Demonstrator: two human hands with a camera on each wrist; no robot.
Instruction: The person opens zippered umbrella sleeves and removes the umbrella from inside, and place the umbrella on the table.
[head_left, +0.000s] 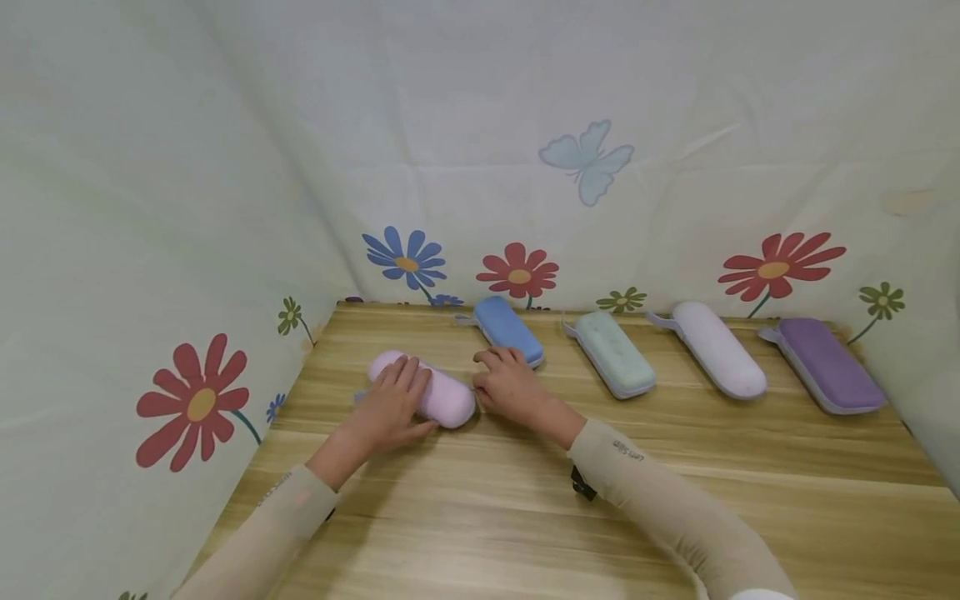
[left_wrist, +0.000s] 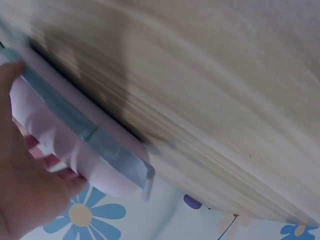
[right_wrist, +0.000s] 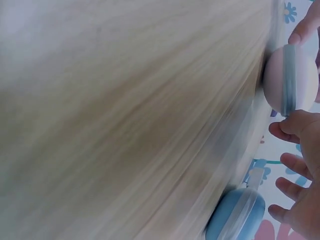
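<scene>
I have the left hand (head_left: 390,408) gripping the pink hard case (head_left: 447,398), fingers laid over its top and thumb against its near side. The case lies at the left of the wood-grain table (head_left: 487,517), the leftmost of five. At its right end I see the right hand (head_left: 517,387), thumb and forefinger pinched narrow at the grey zipper band (right_wrist: 289,80), the other fingers apart; I cannot make out the pull itself. The blue case (head_left: 504,329) sits just beyond that hand. Farther right I count the pale green case (head_left: 615,354), the whitish case (head_left: 718,350) and the purple case (head_left: 828,365), each apart from its neighbours.
</scene>
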